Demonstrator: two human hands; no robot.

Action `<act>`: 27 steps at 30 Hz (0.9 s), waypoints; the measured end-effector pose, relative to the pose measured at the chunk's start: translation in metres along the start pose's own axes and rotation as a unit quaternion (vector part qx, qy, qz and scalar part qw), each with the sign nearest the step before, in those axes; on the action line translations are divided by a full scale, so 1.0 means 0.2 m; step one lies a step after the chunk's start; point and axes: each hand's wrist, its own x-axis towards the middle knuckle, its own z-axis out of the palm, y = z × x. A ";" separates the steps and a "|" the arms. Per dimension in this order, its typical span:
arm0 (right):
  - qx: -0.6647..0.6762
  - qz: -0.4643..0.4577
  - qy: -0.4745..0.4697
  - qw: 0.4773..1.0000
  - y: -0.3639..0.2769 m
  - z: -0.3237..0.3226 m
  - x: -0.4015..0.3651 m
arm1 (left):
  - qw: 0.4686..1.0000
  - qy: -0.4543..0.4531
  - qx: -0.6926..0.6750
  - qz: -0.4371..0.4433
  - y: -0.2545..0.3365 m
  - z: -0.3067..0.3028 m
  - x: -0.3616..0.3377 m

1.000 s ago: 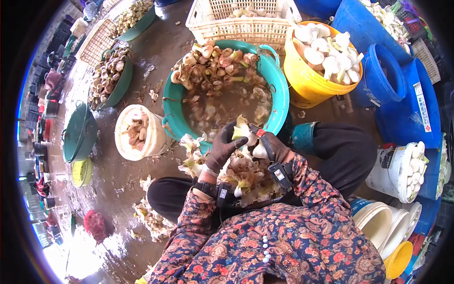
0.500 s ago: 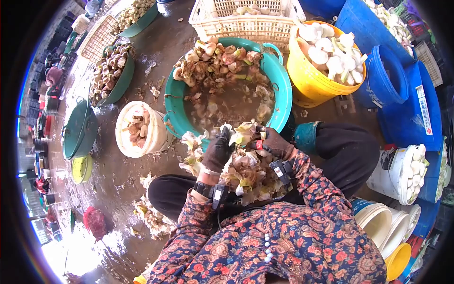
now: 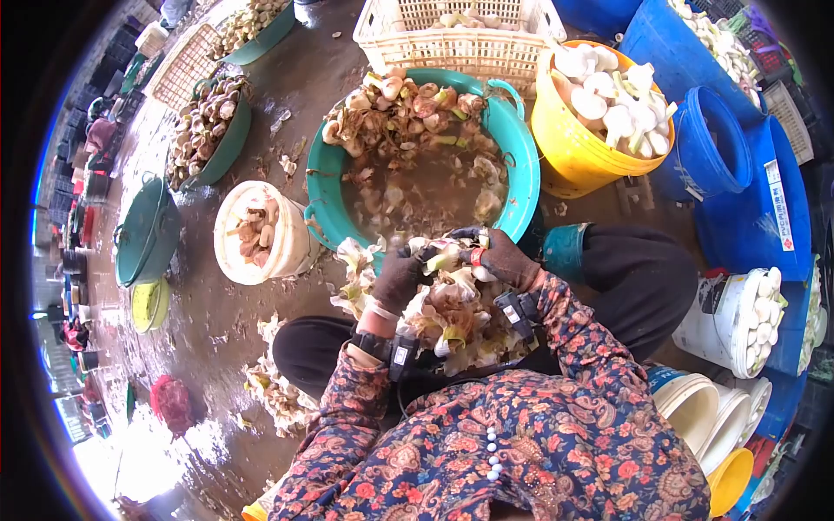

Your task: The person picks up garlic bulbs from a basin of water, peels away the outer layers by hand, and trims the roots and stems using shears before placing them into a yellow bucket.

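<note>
My left hand [image 3: 398, 280], in a dark glove, is closed on the left side of a garlic bulb [image 3: 444, 258] with loose whitish skin and a greenish stem. Gloved and with a red band on a finger, my right hand [image 3: 511, 261] grips the other side of that bulb. A rounded white piece shows below the right fingers. Under both hands lies a heap of papery garlic skins [image 3: 456, 313]. Just beyond them stands a green tub [image 3: 526, 174] of murky water, with unpeeled garlic [image 3: 408, 108] piled at its far side.
Peeled white garlic fills a yellow bucket [image 3: 556, 143] to the right of the tub. A white bucket [image 3: 228, 260] with brownish pieces stands left. Behind the tub is a cream crate [image 3: 452, 54]. Blue bins [image 3: 747, 217] line the right; skins [image 3: 278, 391] litter the wet floor.
The garlic bulb has turned and sits slightly lower between my hands, with its greenish stem now showing. My left hand has shifted slightly down and left; the right has barely moved.
</note>
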 end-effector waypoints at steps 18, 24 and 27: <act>0.205 -0.004 0.168 0.964 -0.10 0.08 -0.05 | 0.965 0.044 0.152 0.211 0.00 -0.17 -0.07; 0.318 0.002 0.104 0.942 -0.10 -0.09 -0.05 | 0.989 0.060 0.133 -0.011 0.00 -0.31 -0.06; 0.258 -0.001 0.036 0.965 -0.18 -0.06 -0.05 | 0.970 -0.015 0.235 0.061 0.13 -0.14 -0.05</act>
